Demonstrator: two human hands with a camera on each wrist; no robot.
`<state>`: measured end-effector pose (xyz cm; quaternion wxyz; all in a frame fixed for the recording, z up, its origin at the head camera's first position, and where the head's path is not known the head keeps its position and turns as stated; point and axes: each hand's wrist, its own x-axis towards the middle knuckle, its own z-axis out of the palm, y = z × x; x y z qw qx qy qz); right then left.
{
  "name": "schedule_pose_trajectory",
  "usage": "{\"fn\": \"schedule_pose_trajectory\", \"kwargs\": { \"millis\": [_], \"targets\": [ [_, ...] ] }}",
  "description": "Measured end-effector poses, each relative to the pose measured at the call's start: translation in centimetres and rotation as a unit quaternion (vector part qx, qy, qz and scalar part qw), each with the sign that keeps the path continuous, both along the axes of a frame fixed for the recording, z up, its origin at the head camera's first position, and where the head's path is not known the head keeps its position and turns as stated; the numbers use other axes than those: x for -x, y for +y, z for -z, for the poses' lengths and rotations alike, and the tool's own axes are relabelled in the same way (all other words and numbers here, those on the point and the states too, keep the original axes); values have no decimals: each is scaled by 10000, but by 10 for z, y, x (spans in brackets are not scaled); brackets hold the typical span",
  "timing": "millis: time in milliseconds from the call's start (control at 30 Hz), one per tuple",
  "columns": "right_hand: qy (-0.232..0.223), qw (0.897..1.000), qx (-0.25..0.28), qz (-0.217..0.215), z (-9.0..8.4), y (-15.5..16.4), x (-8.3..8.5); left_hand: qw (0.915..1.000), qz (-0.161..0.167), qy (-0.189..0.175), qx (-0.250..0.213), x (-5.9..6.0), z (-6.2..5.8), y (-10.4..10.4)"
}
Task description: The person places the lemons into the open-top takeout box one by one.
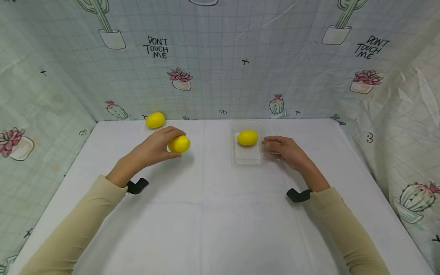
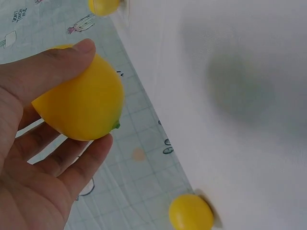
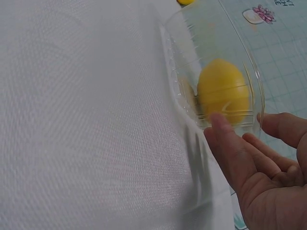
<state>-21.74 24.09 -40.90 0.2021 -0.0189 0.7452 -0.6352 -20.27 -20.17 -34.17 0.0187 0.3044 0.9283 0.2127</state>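
A yellow lemon (image 1: 179, 144) is in my left hand (image 1: 153, 147), gripped between thumb and fingers. In the left wrist view the lemon (image 2: 84, 98) shows a small green tip, and its shadow falls on the table apart from it. My right hand (image 1: 287, 152) is at the right side of a clear plastic container (image 1: 248, 161), fingertips right at its wall. Another lemon (image 1: 247, 137) lies inside that container, seen through the wall as a yellow shape (image 3: 223, 91) in the right wrist view.
A third lemon (image 1: 155, 120) lies at the table's back edge, behind my left hand. The white table (image 1: 206, 221) ends at a cactus-printed cloth (image 1: 220, 76) that rises at the back and both sides. Each wrist carries a black mount (image 1: 138, 186).
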Motion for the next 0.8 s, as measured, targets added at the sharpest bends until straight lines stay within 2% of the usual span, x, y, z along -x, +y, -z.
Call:
{"fn": "schedule_pose_trajectory", "kwargs": {
  "millis": [167, 400, 567, 800],
  "targets": [
    [22, 10000, 66, 5, 2, 1, 1, 9999, 43, 74, -80, 1, 0, 9],
    [-35, 9998, 171, 0, 1, 1, 0, 9993, 133, -43, -335, 0, 4, 17],
    [-73, 9999, 102, 16, 1, 1, 0, 9984, 259, 33, -498, -2, 9, 21],
    [-52, 9999, 109, 14, 0, 0, -1, 9971, 369, 109, -661, -2, 9, 30]
  ]
}}
